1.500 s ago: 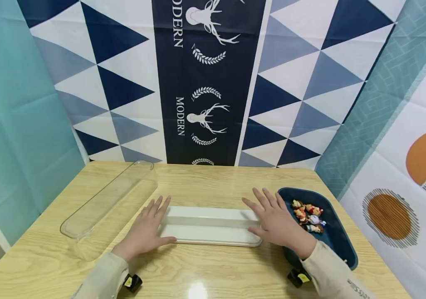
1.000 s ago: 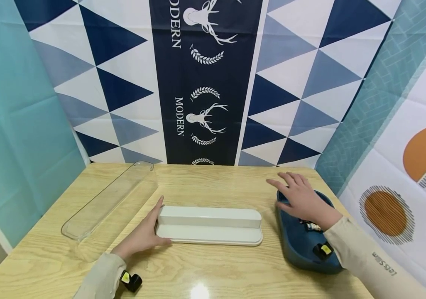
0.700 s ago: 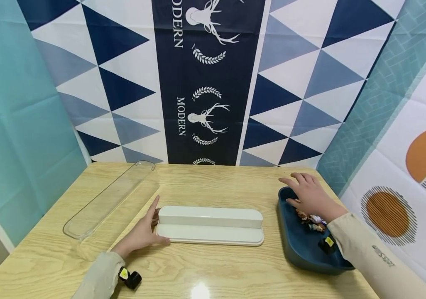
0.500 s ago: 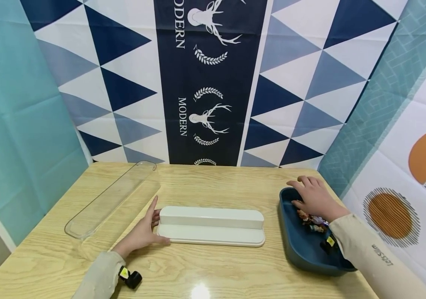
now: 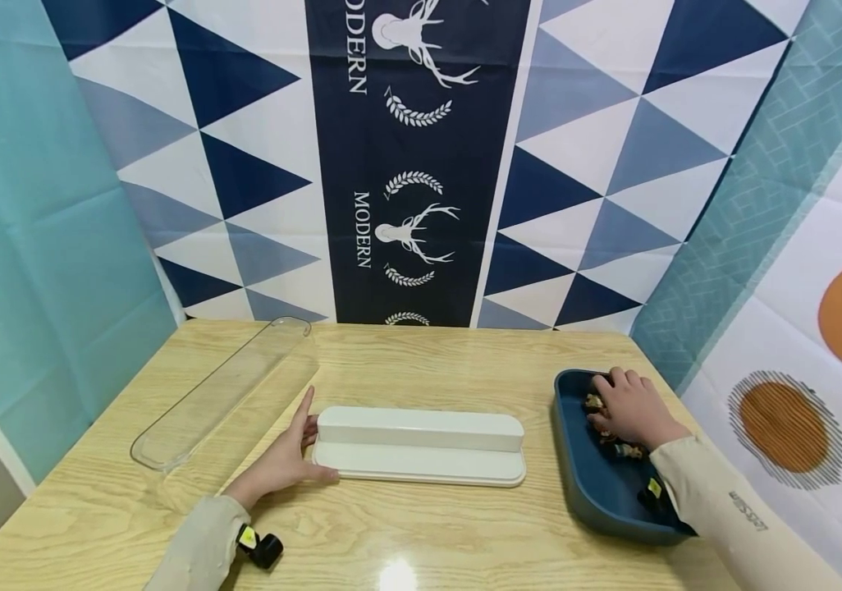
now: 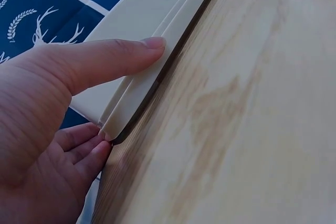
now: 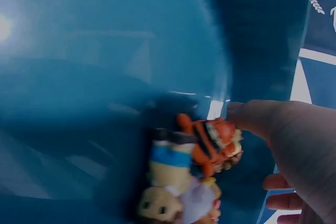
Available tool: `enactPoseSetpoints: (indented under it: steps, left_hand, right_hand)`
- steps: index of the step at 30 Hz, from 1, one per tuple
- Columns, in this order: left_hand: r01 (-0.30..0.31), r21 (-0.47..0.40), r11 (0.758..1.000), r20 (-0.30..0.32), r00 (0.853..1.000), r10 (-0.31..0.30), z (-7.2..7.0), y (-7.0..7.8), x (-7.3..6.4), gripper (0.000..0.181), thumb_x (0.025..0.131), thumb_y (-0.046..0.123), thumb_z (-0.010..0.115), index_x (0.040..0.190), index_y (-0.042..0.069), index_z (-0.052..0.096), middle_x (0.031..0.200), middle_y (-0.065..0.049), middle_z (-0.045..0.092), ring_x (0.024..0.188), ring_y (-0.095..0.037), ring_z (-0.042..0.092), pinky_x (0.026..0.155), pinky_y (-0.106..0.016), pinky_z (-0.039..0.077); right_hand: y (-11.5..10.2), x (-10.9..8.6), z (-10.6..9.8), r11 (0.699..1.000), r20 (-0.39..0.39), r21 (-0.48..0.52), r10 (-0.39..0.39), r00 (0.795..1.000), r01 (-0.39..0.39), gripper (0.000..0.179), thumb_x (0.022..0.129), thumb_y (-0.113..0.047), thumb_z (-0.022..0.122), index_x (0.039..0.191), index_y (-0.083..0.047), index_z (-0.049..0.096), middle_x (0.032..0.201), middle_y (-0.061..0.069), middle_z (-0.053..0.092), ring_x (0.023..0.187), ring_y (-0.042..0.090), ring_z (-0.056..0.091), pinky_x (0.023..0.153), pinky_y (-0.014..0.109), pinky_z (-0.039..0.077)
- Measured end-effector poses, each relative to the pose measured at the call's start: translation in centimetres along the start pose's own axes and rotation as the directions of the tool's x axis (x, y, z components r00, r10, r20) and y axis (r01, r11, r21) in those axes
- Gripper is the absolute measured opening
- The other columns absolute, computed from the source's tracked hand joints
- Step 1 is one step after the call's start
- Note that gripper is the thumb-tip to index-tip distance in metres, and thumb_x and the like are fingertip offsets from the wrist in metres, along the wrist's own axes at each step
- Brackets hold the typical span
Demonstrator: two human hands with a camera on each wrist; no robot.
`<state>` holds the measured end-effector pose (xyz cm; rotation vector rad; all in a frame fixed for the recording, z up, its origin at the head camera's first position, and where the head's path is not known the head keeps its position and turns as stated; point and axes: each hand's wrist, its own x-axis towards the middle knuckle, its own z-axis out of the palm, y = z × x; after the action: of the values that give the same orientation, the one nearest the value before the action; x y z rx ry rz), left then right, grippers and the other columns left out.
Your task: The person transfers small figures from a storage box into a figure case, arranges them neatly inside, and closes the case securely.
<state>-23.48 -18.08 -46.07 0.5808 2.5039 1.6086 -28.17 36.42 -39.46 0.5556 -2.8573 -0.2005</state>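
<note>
A long white two-step display stand (image 5: pixel 421 461) lies across the middle of the table. My left hand (image 5: pixel 282 461) holds its left end, with the thumb (image 6: pixel 142 56) on the front edge and curled fingers (image 6: pixel 86 150) against the end corner. My right hand (image 5: pixel 635 408) reaches into a dark blue bin (image 5: pixel 598 513) over several small toy figurines (image 5: pixel 626 451). In the right wrist view, the thumb (image 7: pixel 257 116) is at the head of an orange, black-striped tiger figurine (image 7: pixel 212 142). A figurine with a blue band (image 7: pixel 170 158) lies beside it. The other fingers are partly hidden.
A long clear plastic cover (image 5: pixel 207 402) lies slantwise on the left of the wooden table (image 5: pixel 318 542). Patterned cloth (image 5: pixel 406 164) hangs behind the table's back edge, and further cloths hang at both sides. The blue bin stands near the right edge.
My right hand has left the stand's right end, moved right over the bin and lowered among the figurines. My left hand has shifted to the stand's left end, fingers drawing round it.
</note>
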Motion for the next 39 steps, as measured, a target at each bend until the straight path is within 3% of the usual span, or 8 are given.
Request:
enactPoseSetpoints:
  steps: [6, 14, 26, 33, 39]
  left_hand:
    - [0.006, -0.013, 1.0, 0.003, 1.0, -0.006, 0.0, 0.2, 0.0, 0.136, 0.073, 0.008, 0.09, 0.156, 0.004, -0.018, 0.147, -0.034, 0.035, 0.135, -0.045, 0.039, 0.113, -0.056, 0.032]
    - [0.001, -0.002, 1.0, -0.012, 1.0, -0.001, 0.0, 0.0, 0.0, 0.135, 0.073, 0.008, 0.09, 0.156, 0.003, -0.016, 0.146, -0.033, 0.037, 0.133, -0.044, 0.04, 0.113, -0.057, 0.031]
    - [-0.019, 0.003, 1.0, -0.011, 1.0, 0.019, 0.0, -0.4, 0.0, 0.133, 0.073, 0.009, 0.09, 0.157, 0.001, -0.013, 0.145, -0.031, 0.039, 0.132, -0.043, 0.042, 0.112, -0.056, 0.033]
    - [-0.011, 0.023, 1.0, -0.01, 1.0, 0.012, 0.0, -0.4, 0.0, 0.132, 0.073, 0.01, 0.09, 0.157, 0.001, -0.011, 0.145, -0.031, 0.039, 0.133, -0.043, 0.042, 0.112, -0.055, 0.034]
    - [-0.01, 0.028, 1.0, -0.015, 1.0, 0.011, 0.1, -0.4, 0.1, 0.131, 0.072, 0.01, 0.091, 0.157, -0.001, -0.009, 0.144, -0.031, 0.041, 0.131, -0.043, 0.043, 0.111, -0.055, 0.035]
  right_hand:
    - [0.4, -0.8, 0.9, 0.999, 0.016, -0.012, 0.034, 0.999, -0.034, 0.043, 0.085, -0.036, 0.076, 0.096, 0.0, 0.055, 0.094, 0.024, 0.051, 0.088, 0.043, 0.052, 0.074, 0.058, 0.047]
    - [0.1, -1.3, 0.8, 0.996, 0.068, -0.068, 0.064, 0.996, -0.059, 0.054, 0.081, -0.046, 0.077, 0.097, 0.002, 0.059, 0.092, 0.022, 0.051, 0.09, 0.043, 0.052, 0.078, 0.059, 0.046]
    - [-0.2, -1.4, 1.2, 0.994, 0.02, -0.102, -0.028, 0.999, 0.03, 0.034, 0.086, -0.028, 0.075, 0.083, 0.0, 0.056, 0.083, 0.016, 0.049, 0.08, 0.037, 0.05, 0.072, 0.055, 0.048]
    - [-0.3, -1.6, 0.8, 0.996, -0.001, -0.081, -0.047, 0.999, 0.047, 0.033, 0.086, -0.024, 0.074, 0.079, 0.0, 0.053, 0.079, 0.015, 0.048, 0.075, 0.035, 0.049, 0.067, 0.053, 0.049]
    - [0.1, -0.7, -1.0, 0.997, 0.039, 0.042, -0.064, 0.997, 0.062, 0.029, 0.086, -0.014, 0.073, 0.079, -0.002, 0.048, 0.071, 0.009, 0.046, 0.066, 0.03, 0.048, 0.058, 0.045, 0.045]
